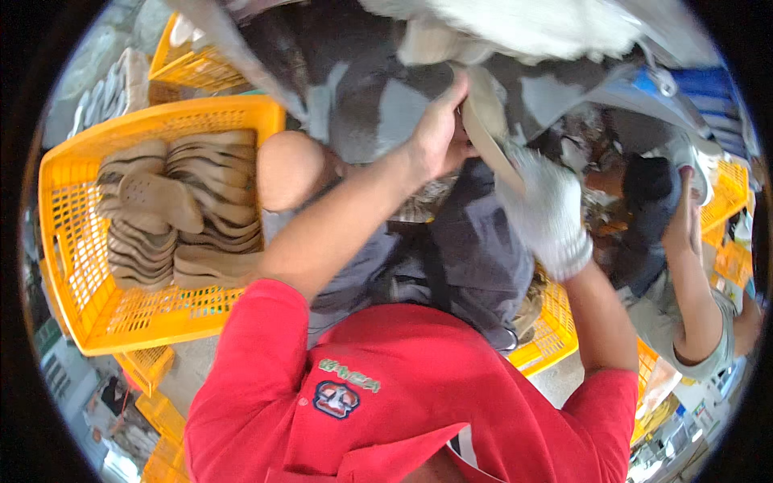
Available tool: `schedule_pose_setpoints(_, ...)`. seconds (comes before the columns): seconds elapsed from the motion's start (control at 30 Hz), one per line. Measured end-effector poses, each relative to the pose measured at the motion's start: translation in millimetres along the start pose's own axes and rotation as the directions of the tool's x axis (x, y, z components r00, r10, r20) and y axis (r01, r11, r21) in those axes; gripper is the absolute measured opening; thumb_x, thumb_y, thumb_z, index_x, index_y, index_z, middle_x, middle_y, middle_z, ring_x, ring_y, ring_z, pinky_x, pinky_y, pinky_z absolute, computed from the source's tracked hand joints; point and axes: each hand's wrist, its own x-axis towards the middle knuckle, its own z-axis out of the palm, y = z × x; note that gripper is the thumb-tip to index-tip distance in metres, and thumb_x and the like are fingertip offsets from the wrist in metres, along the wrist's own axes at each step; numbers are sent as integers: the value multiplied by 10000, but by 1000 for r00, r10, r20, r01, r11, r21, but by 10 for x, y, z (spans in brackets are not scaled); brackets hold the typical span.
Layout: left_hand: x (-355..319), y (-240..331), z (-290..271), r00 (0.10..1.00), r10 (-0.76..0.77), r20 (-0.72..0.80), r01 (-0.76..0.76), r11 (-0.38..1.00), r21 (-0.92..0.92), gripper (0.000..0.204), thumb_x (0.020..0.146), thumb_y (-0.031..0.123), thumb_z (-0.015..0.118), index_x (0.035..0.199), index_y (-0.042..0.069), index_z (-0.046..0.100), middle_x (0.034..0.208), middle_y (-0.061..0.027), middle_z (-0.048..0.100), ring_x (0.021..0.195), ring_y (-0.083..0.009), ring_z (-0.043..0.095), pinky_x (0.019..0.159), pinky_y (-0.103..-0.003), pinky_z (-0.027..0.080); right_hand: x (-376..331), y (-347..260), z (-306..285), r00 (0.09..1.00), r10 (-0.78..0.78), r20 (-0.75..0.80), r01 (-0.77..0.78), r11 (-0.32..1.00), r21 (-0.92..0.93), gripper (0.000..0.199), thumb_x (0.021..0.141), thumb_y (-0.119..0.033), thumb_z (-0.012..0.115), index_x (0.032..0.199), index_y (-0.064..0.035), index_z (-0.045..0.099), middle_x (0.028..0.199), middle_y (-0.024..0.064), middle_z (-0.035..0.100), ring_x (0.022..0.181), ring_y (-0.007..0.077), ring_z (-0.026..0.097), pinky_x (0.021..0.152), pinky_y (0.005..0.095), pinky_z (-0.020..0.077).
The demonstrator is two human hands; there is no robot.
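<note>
In the head view, the tan shoe sole [486, 121] stands upright at upper centre, its ends shared between two hands — the bare left hand [440, 133] pinching its upper part, the gloved right hand [546, 211] closed round its lower end, probably to steady it. Similar soles [153, 205] lie stacked in the yellow basket [193, 113] at left, presumably for easy reach.

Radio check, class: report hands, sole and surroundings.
Left hand, gloved right hand: both on tan sole. Sole: tilted, held between them. Yellow basket of more soles: off to the left.
</note>
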Motion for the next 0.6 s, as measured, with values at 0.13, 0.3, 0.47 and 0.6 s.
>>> schedule_pose_setpoints(0.13,-187,113,-61,937,28,-347,-75,990,-122,907,984,783,280,1541,70,339,1243,-173,599,945,-275,642,821,-452,580,-66,-534,377,988,106,-113,-79,973,218,447,871,-127,765,1303,-59,671,1088,178,742,947,337,744,795,377,579)
schedule_pose_setpoints(0.3,-29,366,-36,890,276,-363,-229,959,167,619,1094,450,302,1504,-9,365,1224,-160,561,1008,-255,651,860,-423,590,368,-638,393,965,251,-74,-217,927,307,266,901,-156,740,1122,-9,714,856,194,710,736,323,692,720,364,564)
schedule_pose_setpoints(0.47,-61,276,-99,924,246,-294,-94,888,450,599,1121,446,204,1212,18,613,980,-168,708,881,-266,705,830,-422,591,446,-710,405,917,326,-232,-248,918,310,273,912,-263,736,1084,-50,734,833,183,720,755,374,720,691,403,559)
schedule_pose_setpoints(0.6,-4,67,-249,461,887,25,-420,193,887,606,1134,419,192,1362,-21,542,1287,-239,655,1245,-335,612,1093,-434,452,848,-558,406,916,128,-380,-99,991,95,248,917,-335,715,932,-93,770,763,149,711,706,317,714,724,425,553)
